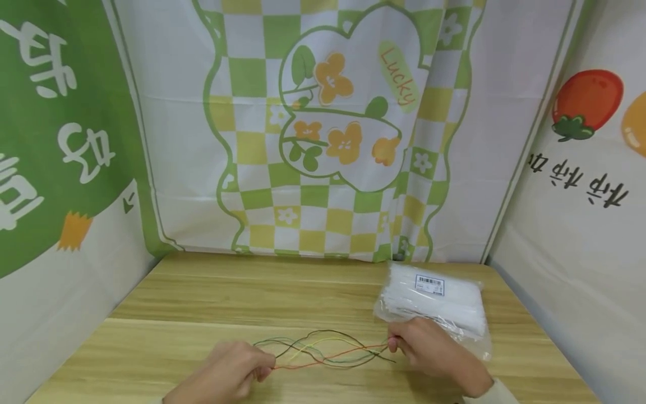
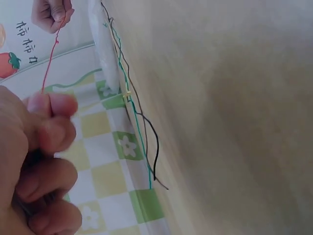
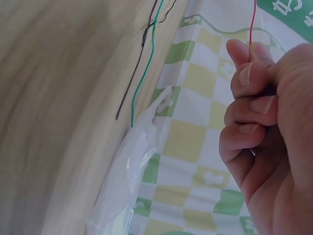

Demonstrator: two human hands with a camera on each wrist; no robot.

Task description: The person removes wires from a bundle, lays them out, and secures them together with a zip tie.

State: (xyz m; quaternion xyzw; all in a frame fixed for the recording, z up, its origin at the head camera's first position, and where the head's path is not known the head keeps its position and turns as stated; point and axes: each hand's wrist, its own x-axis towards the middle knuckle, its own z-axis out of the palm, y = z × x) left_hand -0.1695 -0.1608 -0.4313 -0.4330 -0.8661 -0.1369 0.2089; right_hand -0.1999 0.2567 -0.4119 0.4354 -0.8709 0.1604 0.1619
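A thin red wire (image 1: 299,367) runs between my two hands above the table. My left hand (image 1: 227,370) pinches one end between thumb and index finger, the other fingers curled, as the left wrist view shows. At the other end my right hand (image 1: 434,349) pinches the same wire (image 3: 252,24) between thumb and fingertips. Under it lie loose, wavy wires: a green one (image 3: 142,81), a black one (image 2: 157,142), a brown one and a yellow one (image 1: 330,338). They cross each other on the wood, their ends close below the hands in the head view.
A clear plastic bag (image 1: 449,297) with white contents and a barcode label (image 1: 430,285) lies at the back right, just behind my right hand. The wooden table (image 1: 227,292) is enclosed by printed cloth at the back (image 1: 313,196) and both sides.
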